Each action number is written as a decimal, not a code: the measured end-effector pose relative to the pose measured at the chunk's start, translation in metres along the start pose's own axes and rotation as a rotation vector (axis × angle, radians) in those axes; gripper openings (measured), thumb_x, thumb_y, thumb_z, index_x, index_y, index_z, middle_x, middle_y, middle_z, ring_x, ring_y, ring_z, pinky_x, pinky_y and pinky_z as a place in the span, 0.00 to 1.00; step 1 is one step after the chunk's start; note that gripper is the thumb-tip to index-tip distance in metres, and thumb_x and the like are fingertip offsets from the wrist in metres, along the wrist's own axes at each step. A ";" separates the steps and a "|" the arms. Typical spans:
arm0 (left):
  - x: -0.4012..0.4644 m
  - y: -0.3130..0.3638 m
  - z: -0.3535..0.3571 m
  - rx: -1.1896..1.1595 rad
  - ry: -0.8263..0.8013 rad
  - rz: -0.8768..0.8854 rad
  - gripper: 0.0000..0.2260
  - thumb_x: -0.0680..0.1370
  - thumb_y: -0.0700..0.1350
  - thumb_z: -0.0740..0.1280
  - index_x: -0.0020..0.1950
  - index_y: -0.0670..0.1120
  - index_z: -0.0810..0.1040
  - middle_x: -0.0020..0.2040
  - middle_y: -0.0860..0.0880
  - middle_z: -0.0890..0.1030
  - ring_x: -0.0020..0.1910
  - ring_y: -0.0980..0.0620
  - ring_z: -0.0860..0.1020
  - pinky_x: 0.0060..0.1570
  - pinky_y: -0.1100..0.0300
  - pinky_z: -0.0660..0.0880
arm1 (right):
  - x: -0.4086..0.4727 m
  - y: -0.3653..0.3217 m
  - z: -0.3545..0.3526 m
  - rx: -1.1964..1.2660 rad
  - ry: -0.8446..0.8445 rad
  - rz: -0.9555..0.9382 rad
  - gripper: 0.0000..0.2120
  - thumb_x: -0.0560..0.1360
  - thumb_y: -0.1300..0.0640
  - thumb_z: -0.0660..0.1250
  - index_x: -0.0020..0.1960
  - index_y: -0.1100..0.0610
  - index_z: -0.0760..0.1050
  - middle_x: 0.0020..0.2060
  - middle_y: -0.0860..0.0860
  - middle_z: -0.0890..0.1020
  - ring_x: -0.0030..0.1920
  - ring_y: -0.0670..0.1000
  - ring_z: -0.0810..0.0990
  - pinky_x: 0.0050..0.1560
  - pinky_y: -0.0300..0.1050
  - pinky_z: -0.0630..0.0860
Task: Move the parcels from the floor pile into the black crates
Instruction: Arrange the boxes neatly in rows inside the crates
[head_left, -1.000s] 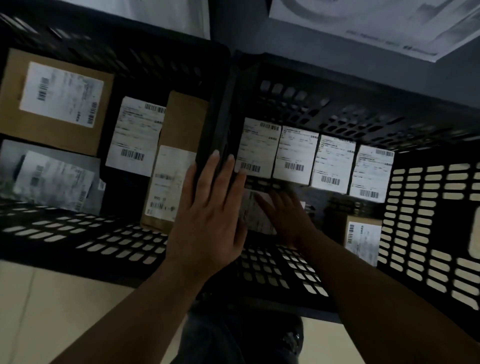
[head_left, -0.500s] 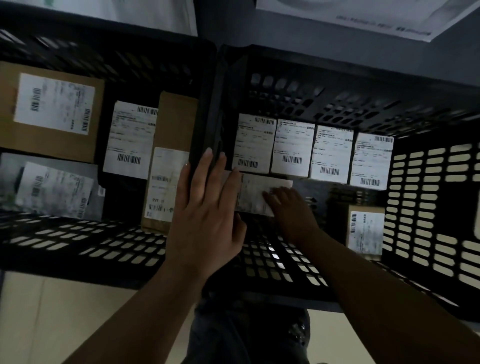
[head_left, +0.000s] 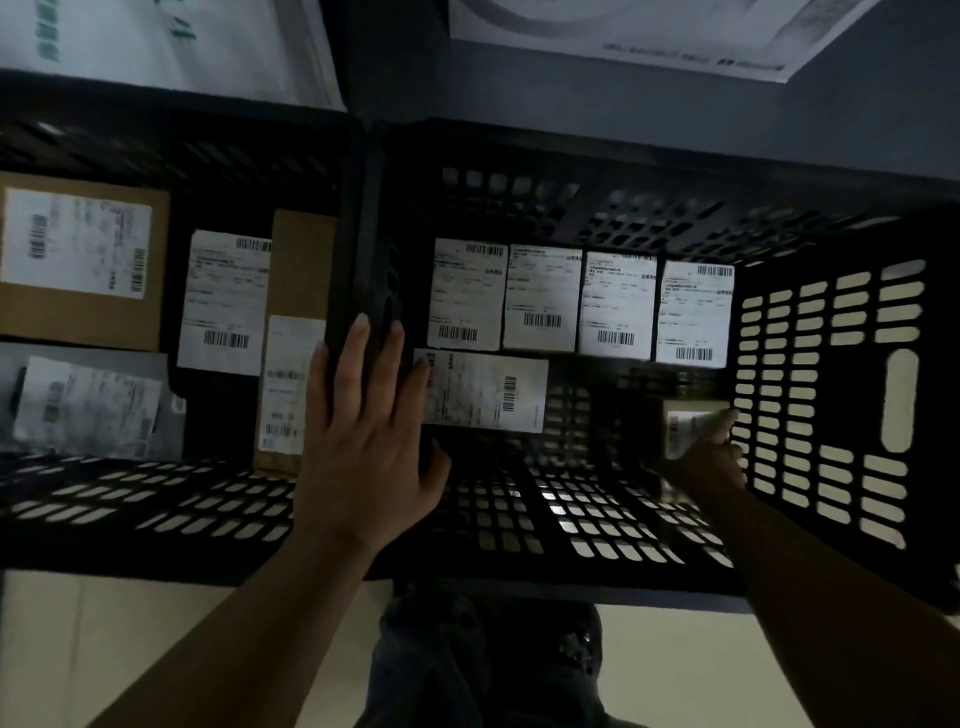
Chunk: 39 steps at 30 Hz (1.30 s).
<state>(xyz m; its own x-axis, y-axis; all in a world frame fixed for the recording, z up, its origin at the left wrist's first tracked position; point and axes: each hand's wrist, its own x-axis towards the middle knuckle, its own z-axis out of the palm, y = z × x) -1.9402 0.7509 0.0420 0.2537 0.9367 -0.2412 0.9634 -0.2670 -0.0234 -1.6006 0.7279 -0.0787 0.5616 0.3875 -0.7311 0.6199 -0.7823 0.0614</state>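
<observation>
Pale floor tiles (head_left: 104, 649) lie at the bottom of the view, and just beyond them stand two black perforated plastic crates side by side. On the shared rim between them rests the left hand (head_left: 363, 447), flat, with straight fingers spread and gripping nothing, as it was a second ago.

The change is on the right. The right hand (head_left: 709, 460) has left the middle of the right crate (head_left: 831, 395) and now reaches to the small brown cardboard parcel with a white label (head_left: 685, 426) by the right wall. Its fingers touch this parcel, but whether they clasp it I cannot tell in the dark. The flat parcel with a sideways white label (head_left: 483, 392), which the hand was pushing before, now lies free on the crate bottom, just below the far row of four white-labelled parcels (head_left: 579, 304).

So one parcel seems placed, and the hand probably begins to straighten the next one. The left crate (head_left: 156, 499) also holds several parcels.
</observation>
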 end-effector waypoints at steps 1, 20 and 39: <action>0.000 0.000 0.000 0.001 0.005 0.001 0.32 0.71 0.58 0.61 0.70 0.40 0.70 0.75 0.39 0.61 0.76 0.37 0.49 0.72 0.36 0.51 | 0.001 -0.003 0.002 0.022 0.019 0.011 0.64 0.65 0.43 0.77 0.76 0.56 0.29 0.70 0.68 0.59 0.66 0.68 0.68 0.60 0.59 0.71; 0.000 0.001 -0.003 -0.028 -0.009 0.017 0.34 0.70 0.55 0.66 0.72 0.40 0.66 0.75 0.37 0.60 0.76 0.36 0.50 0.72 0.36 0.51 | -0.035 -0.021 -0.037 -0.097 0.092 -0.259 0.61 0.64 0.34 0.73 0.78 0.57 0.38 0.72 0.65 0.61 0.70 0.65 0.63 0.67 0.60 0.67; 0.007 0.087 -0.192 -0.162 -0.257 -0.020 0.37 0.78 0.55 0.62 0.79 0.44 0.45 0.78 0.41 0.52 0.76 0.42 0.55 0.74 0.50 0.53 | -0.192 0.038 -0.207 -0.059 0.129 -0.551 0.43 0.72 0.41 0.69 0.77 0.57 0.52 0.71 0.57 0.65 0.71 0.57 0.62 0.71 0.54 0.62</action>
<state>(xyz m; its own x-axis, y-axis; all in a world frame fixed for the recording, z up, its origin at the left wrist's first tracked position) -1.8379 0.7777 0.2244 0.2246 0.8476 -0.4807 0.9744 -0.1905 0.1193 -1.5713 0.7250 0.2045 0.2064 0.7900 -0.5773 0.8676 -0.4206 -0.2654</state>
